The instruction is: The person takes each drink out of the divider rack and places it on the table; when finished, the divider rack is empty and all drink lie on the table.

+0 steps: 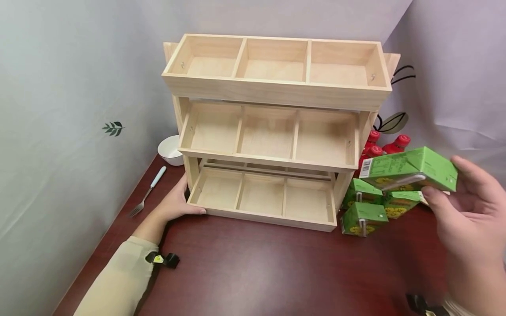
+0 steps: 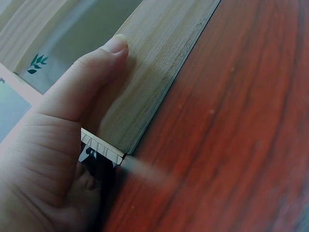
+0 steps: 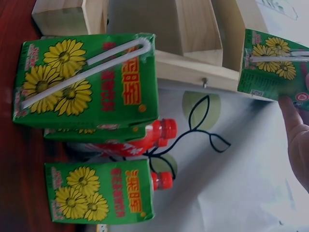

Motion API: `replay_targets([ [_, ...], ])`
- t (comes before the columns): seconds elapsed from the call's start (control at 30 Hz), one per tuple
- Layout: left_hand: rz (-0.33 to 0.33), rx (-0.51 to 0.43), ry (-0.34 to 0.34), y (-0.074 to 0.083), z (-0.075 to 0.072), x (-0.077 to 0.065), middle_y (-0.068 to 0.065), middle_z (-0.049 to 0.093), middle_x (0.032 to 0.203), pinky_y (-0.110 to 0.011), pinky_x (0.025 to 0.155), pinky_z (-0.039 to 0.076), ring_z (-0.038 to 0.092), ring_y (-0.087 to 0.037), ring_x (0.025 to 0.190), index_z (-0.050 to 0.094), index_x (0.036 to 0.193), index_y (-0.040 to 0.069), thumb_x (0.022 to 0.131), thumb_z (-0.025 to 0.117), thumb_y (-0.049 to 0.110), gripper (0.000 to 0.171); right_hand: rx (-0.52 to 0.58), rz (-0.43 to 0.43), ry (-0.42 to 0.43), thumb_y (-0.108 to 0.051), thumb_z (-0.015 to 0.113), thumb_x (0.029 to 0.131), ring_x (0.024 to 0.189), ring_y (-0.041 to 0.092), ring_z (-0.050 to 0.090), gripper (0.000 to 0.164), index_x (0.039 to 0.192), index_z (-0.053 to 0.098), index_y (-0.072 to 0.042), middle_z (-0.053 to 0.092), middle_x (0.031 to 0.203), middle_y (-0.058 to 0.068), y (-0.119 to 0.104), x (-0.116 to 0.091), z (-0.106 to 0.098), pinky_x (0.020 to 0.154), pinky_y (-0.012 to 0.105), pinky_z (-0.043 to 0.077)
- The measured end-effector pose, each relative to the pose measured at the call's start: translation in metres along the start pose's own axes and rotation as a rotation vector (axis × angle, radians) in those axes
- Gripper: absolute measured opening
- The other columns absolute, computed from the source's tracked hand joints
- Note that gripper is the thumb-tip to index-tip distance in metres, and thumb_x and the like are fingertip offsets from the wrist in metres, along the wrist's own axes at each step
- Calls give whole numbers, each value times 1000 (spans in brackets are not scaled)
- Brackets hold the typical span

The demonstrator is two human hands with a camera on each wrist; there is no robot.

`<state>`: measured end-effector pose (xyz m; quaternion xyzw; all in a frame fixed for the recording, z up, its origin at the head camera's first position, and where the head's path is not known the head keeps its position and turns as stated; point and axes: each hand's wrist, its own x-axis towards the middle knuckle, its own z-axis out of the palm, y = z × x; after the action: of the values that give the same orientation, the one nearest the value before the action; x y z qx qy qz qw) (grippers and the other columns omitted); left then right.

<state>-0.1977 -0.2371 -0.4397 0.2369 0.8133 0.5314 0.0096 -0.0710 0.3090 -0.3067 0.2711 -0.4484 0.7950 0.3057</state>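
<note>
My right hand [image 1: 476, 215] holds a green drink carton [image 1: 403, 169] by its end, between thumb and fingers. The carton lies tilted on its side in the air, right of a three-tier wooden rack [image 1: 272, 92]. A white straw is fixed along it; in the right wrist view this held carton [image 3: 270, 67] shows yellow flowers. My left hand [image 1: 178, 202] grips the left front corner of the rack's lowest tray. In the left wrist view its thumb [image 2: 104, 60] lies along the tray's front board [image 2: 154, 63], while the other fingers are mostly hidden.
Several green cartons [image 1: 364, 218] stand on the dark red table [image 1: 253, 267] beside the rack's right leg. Behind them are red-capped bottles [image 1: 400, 141]. A white bowl [image 1: 171, 149] and a fork [image 1: 148, 191] lie left of the rack. Each tier has three compartments.
</note>
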Motion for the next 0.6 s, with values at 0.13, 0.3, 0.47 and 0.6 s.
replay_targets([
  [0.13, -2, 3, -5, 1, 0, 0, -13, 34, 150, -22, 102, 29, 37, -34, 131, 18, 154, 18, 52, 96, 11, 129, 23, 17, 28, 41, 52, 68, 101, 37, 60, 64, 128, 35, 26, 55, 119, 35, -1, -4, -6, 77, 32, 54],
  [0.3, 5, -15, -14, 1, 0, -1, -18, 37, 146, -22, 100, 31, 39, -38, 128, 20, 153, 9, 52, 96, 9, 126, 11, 20, 57, 40, 51, 70, 99, 36, 62, 63, 129, 34, 26, 56, 118, 36, 0, -9, -14, 74, 31, 55],
  [0.47, 5, -23, -14, 0, 0, -1, -20, 39, 143, -22, 99, 33, 41, -39, 126, 21, 152, 7, 52, 96, 9, 124, 24, 2, 77, 39, 52, 70, 102, 36, 59, 62, 128, 35, 26, 55, 119, 36, 1, -11, -23, 74, 31, 55],
  [0.6, 7, -17, -12, -1, 1, 0, -19, 37, 145, -22, 99, 32, 40, -38, 127, 19, 153, 8, 52, 96, 9, 126, 8, -7, 71, 38, 55, 71, 108, 37, 57, 61, 127, 35, 27, 54, 123, 36, 2, -12, -34, 84, 33, 52],
])
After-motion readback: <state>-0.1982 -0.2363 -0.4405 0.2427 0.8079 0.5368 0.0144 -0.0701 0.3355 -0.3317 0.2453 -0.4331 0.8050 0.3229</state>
